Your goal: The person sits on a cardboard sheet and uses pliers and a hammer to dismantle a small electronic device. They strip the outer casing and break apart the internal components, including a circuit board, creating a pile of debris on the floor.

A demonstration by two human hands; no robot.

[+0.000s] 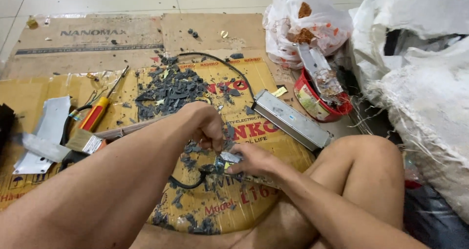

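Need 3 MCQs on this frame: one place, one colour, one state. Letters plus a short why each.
1. Where does the long grey metal box lie?
A. beside the red tub
B. inside the white plastic bag
C. on the person's knee

2. What colour is the screwdriver handle?
A. blue and white
B. orange and yellow
C. all black

3. What are the hands doing?
A. both resting flat on bare floor
B. both pinching a small metal part
C. both holding the paintbrush

Answers:
1 A: the box lies on the cardboard just left of the red tub.
2 B: the handle shows orange with a yellow end.
3 B: the left hand and the right hand meet on the small metal part over grey debris; the paintbrush lies apart, untouched.
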